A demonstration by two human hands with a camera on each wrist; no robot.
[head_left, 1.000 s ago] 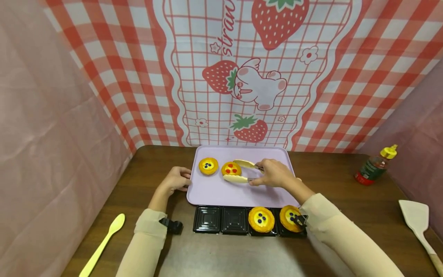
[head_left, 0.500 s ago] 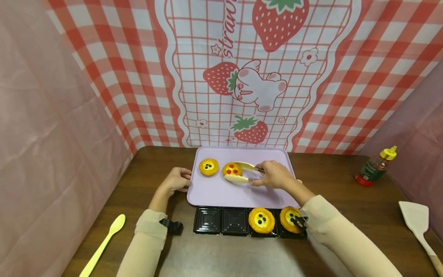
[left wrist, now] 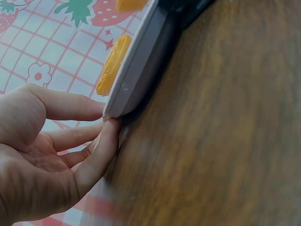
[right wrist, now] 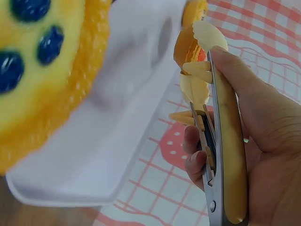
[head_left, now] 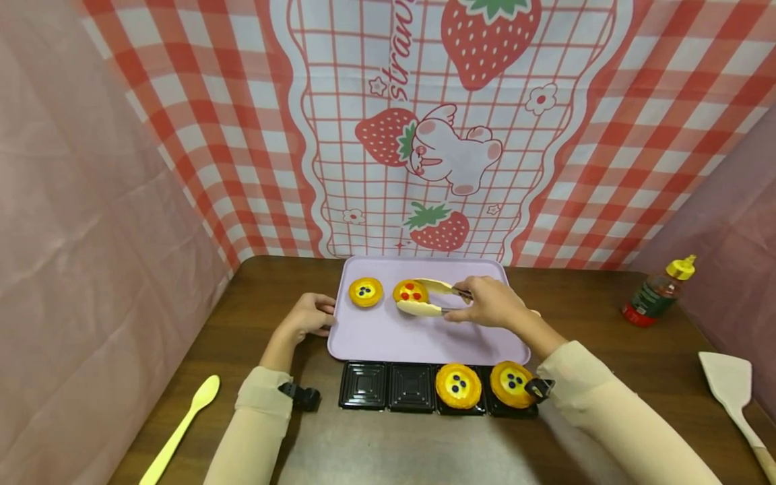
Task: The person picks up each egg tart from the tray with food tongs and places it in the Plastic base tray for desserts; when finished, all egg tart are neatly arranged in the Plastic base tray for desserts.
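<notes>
My right hand [head_left: 491, 301] grips a pair of tongs [right wrist: 218, 136] with cream scalloped tips. The tips hold a small tart with red toppings [head_left: 411, 292], which looks tilted and just off the lilac tray [head_left: 394, 340]. To its left, a tart with blue berries [head_left: 366, 292] lies on the same tray. My left hand [head_left: 310, 314] pinches the tray's left rim between thumb and fingers, as the left wrist view shows. In front of the tray sits a black four-square mold [head_left: 364, 385]. Its two right squares hold larger blueberry tarts [head_left: 458, 386] [head_left: 511, 384].
A yellow spoon [head_left: 188, 421] lies at the left. On the right stand a sauce bottle [head_left: 657, 293] with a yellow cap and, nearer, a white spatula [head_left: 730, 384] lying flat. A checked strawberry cloth [head_left: 254, 135] hangs behind the table.
My right hand has shifted slightly right with the tongs, and the red-topped tart has moved right with them, seeming to rise a little. The left hand has stayed at the tray's rim.
</notes>
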